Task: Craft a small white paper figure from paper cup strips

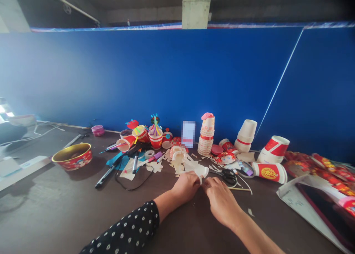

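My left hand (185, 187) and my right hand (220, 199) meet over the dark table (83, 217), fingers curled and pinching a white cut-paper piece (200, 170) between them. The left arm wears a black sleeve with white dots. Black scissors (227, 176) lie just beyond my right hand. White paper scraps (177, 161) are scattered just past my left hand.
A stack of paper cups (206, 135) stands behind the scraps, with red-and-white cups (270, 170) lying at the right. A red and gold bowl (72, 156) sits at the left, pens (111, 170) and tape (149, 153) nearby. A blue wall (166, 76) backs the table.
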The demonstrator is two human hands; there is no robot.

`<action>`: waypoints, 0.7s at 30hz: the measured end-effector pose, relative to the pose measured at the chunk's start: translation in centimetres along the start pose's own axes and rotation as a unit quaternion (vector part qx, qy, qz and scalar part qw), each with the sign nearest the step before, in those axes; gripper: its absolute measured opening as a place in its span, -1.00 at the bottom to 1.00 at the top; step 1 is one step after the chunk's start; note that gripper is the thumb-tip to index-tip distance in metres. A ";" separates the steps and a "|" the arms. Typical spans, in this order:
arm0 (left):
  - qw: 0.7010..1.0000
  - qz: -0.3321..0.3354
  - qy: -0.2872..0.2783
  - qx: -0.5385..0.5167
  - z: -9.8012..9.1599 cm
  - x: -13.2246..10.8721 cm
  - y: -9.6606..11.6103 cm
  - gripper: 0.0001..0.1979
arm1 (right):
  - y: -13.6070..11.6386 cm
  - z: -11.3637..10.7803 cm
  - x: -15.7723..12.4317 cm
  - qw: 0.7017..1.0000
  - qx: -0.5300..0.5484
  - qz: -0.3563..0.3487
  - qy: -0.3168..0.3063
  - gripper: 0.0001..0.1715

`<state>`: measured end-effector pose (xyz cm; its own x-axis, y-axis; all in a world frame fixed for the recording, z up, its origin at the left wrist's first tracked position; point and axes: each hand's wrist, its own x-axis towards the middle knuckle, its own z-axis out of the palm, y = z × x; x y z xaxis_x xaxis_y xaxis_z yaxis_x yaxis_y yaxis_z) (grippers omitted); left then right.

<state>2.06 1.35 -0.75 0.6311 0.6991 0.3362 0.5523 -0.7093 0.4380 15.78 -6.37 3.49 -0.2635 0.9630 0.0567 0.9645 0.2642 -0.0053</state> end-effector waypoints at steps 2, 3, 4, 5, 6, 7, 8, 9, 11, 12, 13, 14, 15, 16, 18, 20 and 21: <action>1.000 0.014 0.004 -0.003 0.0 0.0 0.0 -0.86 | 0.0 0.0 0.1 1.000 -0.003 0.005 -0.002 -0.54; 1.000 0.018 0.007 -0.002 0.0 0.0 0.0 -0.86 | 0.0 0.1 0.2 1.000 -0.005 0.010 -0.004 -0.54; 1.000 0.020 0.009 0.001 0.0 0.0 0.0 -0.86 | 0.0 0.1 0.2 1.000 -0.008 0.014 -0.006 -0.54; 1.000 0.022 0.011 0.005 0.0 0.0 0.0 -0.86 | -0.1 0.1 0.3 1.000 -0.010 0.016 -0.007 -0.53; 1.000 0.024 0.014 0.008 0.0 -0.1 0.0 -0.86 | -0.1 0.1 0.3 1.000 -0.012 0.017 -0.008 -0.53; 0.999 0.028 0.016 0.011 0.0 -0.1 0.0 -0.85 | -0.1 0.1 0.4 1.000 -0.015 0.016 -0.009 -0.53; 0.999 0.031 0.018 0.014 0.0 -0.1 0.0 -0.84 | -0.1 0.1 0.4 1.000 -0.018 0.015 -0.008 -0.53; 0.999 0.032 0.020 0.015 0.1 -0.1 0.0 -0.83 | -0.2 0.1 0.4 1.000 -0.021 0.014 -0.005 -0.52; 0.999 0.026 0.029 0.016 0.2 -0.1 -0.2 -0.80 | -0.2 0.1 0.4 1.000 -0.027 0.011 -0.001 -0.52; 0.999 0.022 0.034 0.014 0.2 -0.1 -0.2 -0.80 | -0.2 0.1 0.4 1.000 -0.027 0.010 0.001 -0.52; 0.999 0.019 0.039 0.012 0.3 -0.1 -0.3 -0.79 | -0.2 0.1 0.4 1.000 -0.027 0.008 0.001 -0.53; 0.999 0.017 0.043 0.010 0.3 -0.1 -0.4 -0.78 | -0.2 0.1 0.4 1.000 -0.026 0.007 0.001 -0.53; 0.999 0.017 0.044 0.007 0.3 -0.1 -0.4 -0.78 | -0.2 0.2 0.4 1.000 -0.024 0.007 0.001 -0.54; 0.999 0.018 0.044 0.005 0.3 -0.1 -0.4 -0.78 | -0.2 0.3 0.5 1.000 -0.022 0.007 0.001 -0.54; 0.999 0.019 0.043 -0.001 0.3 -0.1 -0.4 -0.77 | -0.1 0.5 0.6 1.000 -0.022 0.010 0.003 -0.54; 0.999 0.026 0.045 -0.008 0.3 -0.1 -0.4 -0.77 | 0.1 0.8 0.8 1.000 -0.026 0.012 0.006 -0.54; 0.998 0.031 0.047 -0.011 0.3 -0.1 -0.4 -0.77 | 0.1 0.9 0.9 1.000 -0.028 0.011 0.008 -0.54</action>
<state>1.92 1.52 -1.19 0.6089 0.6599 0.4402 0.5003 -0.7501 0.4325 15.63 -5.45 2.60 -0.2416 0.9676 0.0734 0.9699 0.2385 0.0483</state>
